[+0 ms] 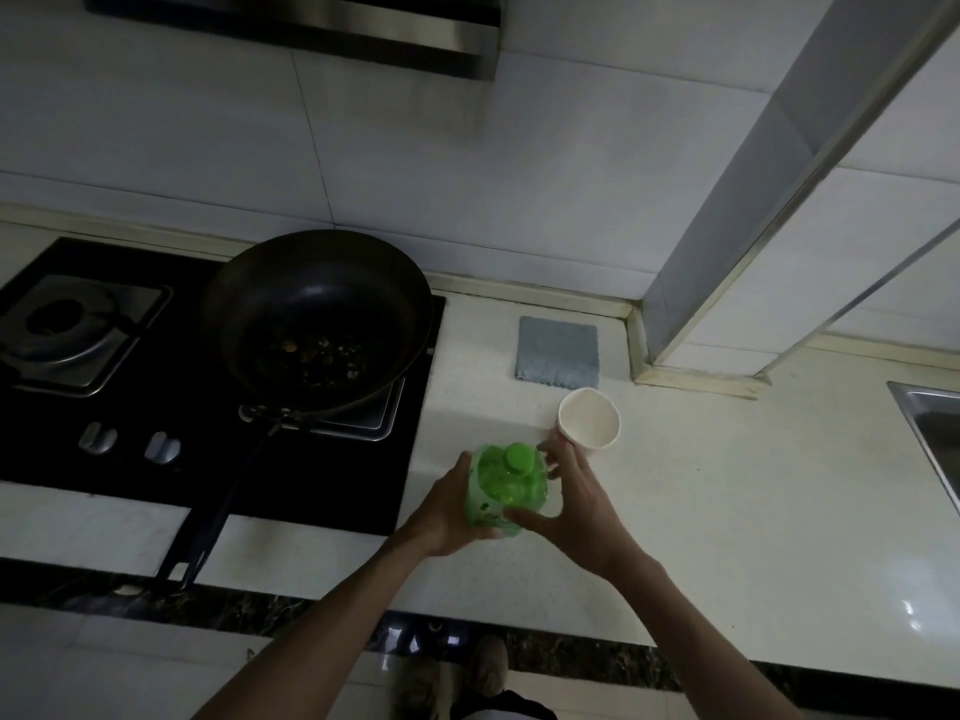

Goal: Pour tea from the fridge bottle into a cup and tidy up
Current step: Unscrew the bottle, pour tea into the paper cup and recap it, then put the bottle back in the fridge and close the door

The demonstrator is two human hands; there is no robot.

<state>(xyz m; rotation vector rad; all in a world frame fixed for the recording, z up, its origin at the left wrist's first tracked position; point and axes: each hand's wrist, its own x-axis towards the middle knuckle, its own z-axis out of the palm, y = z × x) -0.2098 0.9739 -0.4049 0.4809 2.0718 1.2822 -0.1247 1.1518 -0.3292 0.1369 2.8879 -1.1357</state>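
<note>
A person steadies a green bottle (501,485) over the pale desk (727,485), upright and just in front of a white cup (589,418). The left hand (447,506) cups the bottle's left side. The right hand (576,506) wraps the other side, its fingers (550,454) curled round the shoulder and the thumb across the near face. The two-handed hold, with the green cap (517,456) on, suggests the bottle is being braced for opening before any pouring. The cup stands within easy reach, mouth up, and looks empty. A grey cloth (558,351) lies behind it, perhaps ready for wiping.

The left hand's fingers are hidden behind the bottle. Whether its base rests on the desk cannot be told, and dim light obscures the tea level. A dark pan (317,319) sits on the hob (62,324), and a sink (930,423) is cut off at the right.
</note>
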